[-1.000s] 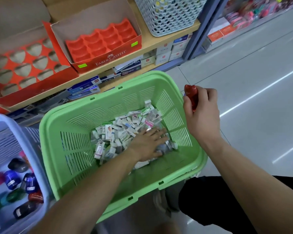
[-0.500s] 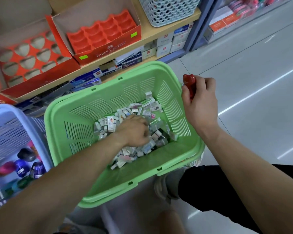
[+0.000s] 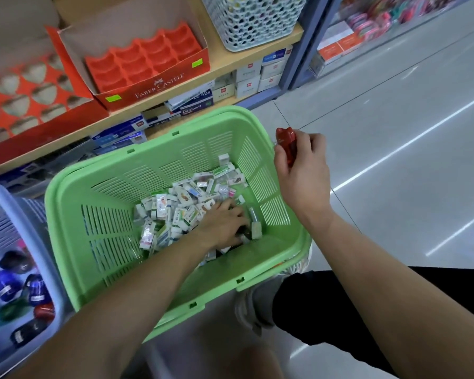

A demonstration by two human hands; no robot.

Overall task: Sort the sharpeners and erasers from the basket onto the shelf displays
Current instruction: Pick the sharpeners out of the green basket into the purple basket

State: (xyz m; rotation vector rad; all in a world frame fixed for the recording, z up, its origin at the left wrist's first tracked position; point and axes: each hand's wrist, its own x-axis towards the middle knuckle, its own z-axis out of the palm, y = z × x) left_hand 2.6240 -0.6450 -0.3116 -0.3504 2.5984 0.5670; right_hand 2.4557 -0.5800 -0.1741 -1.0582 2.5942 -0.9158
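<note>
Reaching into a green basket of erasers

Digging palm-down, the left hand (image 3: 225,225) spreads among small wrapped erasers (image 3: 181,203) heaped in the green basket (image 3: 93,203). Beyond its right rim, the right hand (image 3: 303,170) grips a red sharpener (image 3: 285,140). Farther back, a red display box (image 3: 148,67) sits on the shelf (image 3: 230,58).

Left hand (image 3: 225,225) fingers buried among erasers (image 3: 175,206); grasp hidden.

Left hand (image 3: 222,224) shifts rightward through the erasers (image 3: 181,203), now digging near the green basket (image 3: 74,203) right wall; scattered packets lie rearranged around it.
</note>
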